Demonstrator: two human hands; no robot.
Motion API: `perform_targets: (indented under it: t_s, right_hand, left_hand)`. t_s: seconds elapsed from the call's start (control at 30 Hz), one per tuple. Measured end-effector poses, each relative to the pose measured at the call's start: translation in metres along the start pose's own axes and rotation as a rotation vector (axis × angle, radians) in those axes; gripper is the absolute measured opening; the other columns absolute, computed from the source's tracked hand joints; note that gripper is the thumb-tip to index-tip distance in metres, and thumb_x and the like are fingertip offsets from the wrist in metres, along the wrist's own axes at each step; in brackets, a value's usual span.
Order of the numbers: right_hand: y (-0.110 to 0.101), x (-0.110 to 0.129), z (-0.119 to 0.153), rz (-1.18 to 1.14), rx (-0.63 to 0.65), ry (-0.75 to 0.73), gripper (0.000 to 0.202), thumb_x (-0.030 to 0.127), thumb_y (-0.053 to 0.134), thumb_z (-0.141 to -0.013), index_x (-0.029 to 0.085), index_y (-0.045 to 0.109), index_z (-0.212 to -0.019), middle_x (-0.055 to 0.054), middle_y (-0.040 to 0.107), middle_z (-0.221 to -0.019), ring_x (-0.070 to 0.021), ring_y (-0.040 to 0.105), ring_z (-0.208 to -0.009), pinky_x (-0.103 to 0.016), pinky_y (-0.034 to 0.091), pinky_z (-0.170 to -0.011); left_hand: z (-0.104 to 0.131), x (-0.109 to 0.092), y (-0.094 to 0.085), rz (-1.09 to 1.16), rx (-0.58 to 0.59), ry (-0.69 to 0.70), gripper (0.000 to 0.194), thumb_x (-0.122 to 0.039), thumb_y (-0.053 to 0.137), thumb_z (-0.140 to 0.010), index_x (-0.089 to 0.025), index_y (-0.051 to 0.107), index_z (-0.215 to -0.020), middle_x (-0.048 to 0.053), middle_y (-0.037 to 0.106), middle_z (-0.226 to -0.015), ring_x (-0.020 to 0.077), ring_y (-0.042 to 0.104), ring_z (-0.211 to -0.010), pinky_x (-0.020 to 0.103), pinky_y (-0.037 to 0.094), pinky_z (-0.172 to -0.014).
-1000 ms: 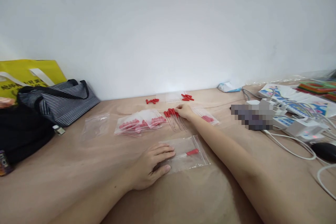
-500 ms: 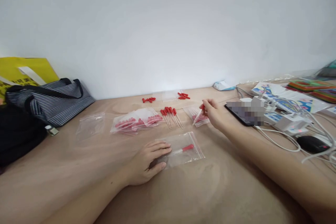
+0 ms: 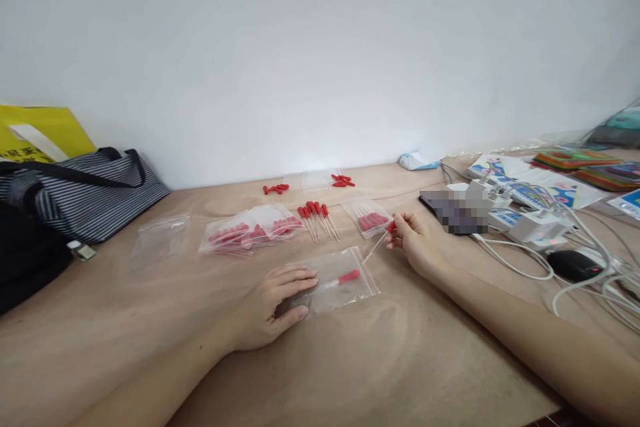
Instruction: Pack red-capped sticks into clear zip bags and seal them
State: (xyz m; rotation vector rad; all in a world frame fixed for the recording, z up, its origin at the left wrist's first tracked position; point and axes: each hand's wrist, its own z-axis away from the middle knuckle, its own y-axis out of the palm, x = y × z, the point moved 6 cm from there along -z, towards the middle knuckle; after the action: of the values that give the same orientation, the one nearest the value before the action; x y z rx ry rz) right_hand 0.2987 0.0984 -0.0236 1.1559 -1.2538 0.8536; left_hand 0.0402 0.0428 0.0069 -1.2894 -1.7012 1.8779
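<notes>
My left hand (image 3: 274, 307) lies with fingers stretched out on the closed end of a clear zip bag (image 3: 327, 260). Inside that bag shows one dropper with a red bulb (image 3: 349, 277). My right hand (image 3: 413, 240) pinches another dropper (image 3: 379, 245) by its red bulb, its thin clear tube pointing down and left, close to the bag's zip edge. Just behind that hand is a zip bag of several droppers (image 3: 371, 219). Loose droppers (image 3: 316, 213) lie fanned out in the middle, beside a stack of filled bags (image 3: 250, 230).
Red bulbs (image 3: 276, 189) and more droppers (image 3: 343, 180) lie near the wall. An unfilled zip bag (image 3: 161, 235) is at left, near a striped bag (image 3: 105, 193) and a small bottle (image 3: 81, 251). At right are a phone (image 3: 445, 212), white cables, and a black mouse (image 3: 573, 265).
My right hand has moved down toward me with the dropper, from over the bag of droppers to beside the front bag's zip edge. My left hand stays on its bag. The view has shifted slightly.
</notes>
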Motion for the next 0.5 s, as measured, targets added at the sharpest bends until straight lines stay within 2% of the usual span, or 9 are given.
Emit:
perform_targets:
  t_s: [0.17,0.33,0.4,0.5]
  right_hand:
    - [0.006,-0.007,0.007,-0.091,0.027,0.084,0.03,0.046,0.058,-0.071,0.022,0.04,-0.076,0.002,0.053,-0.066,-0.0091,0.054,-0.051,-0.024,0.049,-0.049]
    - [0.025,-0.014,0.022,-0.202,0.195,0.168,0.029,0.038,0.065,-0.068,0.022,0.043,-0.079,0.001,0.059,-0.072,-0.013,0.061,-0.066,-0.03,0.052,-0.067]
    - [0.033,-0.017,0.028,-0.189,0.272,0.209,0.031,0.037,0.068,-0.064,0.021,0.045,-0.077,0.0,0.06,-0.072,-0.0126,0.061,-0.065,-0.029,0.051,-0.065]
    - [0.039,-0.017,0.033,-0.07,0.362,0.21,0.032,0.036,0.072,-0.059,0.018,0.05,-0.073,0.002,0.059,-0.067,-0.0094,0.057,-0.056,-0.024,0.048,-0.055]
  left_hand:
    - [0.001,0.002,0.0,-0.004,-0.005,-0.056,0.045,-0.033,0.047,-0.082,-0.025,0.04,-0.126,0.005,0.046,-0.129,0.0241,0.04,-0.119,0.043,0.033,-0.099]
    - [0.003,0.005,0.0,0.019,-0.019,-0.1,0.052,-0.036,0.048,-0.083,-0.025,0.031,-0.131,0.006,0.039,-0.133,0.025,0.039,-0.12,0.042,0.034,-0.099]
    - [0.003,0.005,0.001,0.027,-0.021,-0.097,0.053,-0.036,0.048,-0.083,-0.025,0.03,-0.131,0.006,0.039,-0.134,0.0247,0.038,-0.12,0.041,0.034,-0.099]
    - [0.003,0.004,0.001,0.033,-0.016,-0.092,0.052,-0.037,0.047,-0.083,-0.025,0.029,-0.131,0.005,0.039,-0.134,0.0242,0.039,-0.12,0.04,0.034,-0.099]
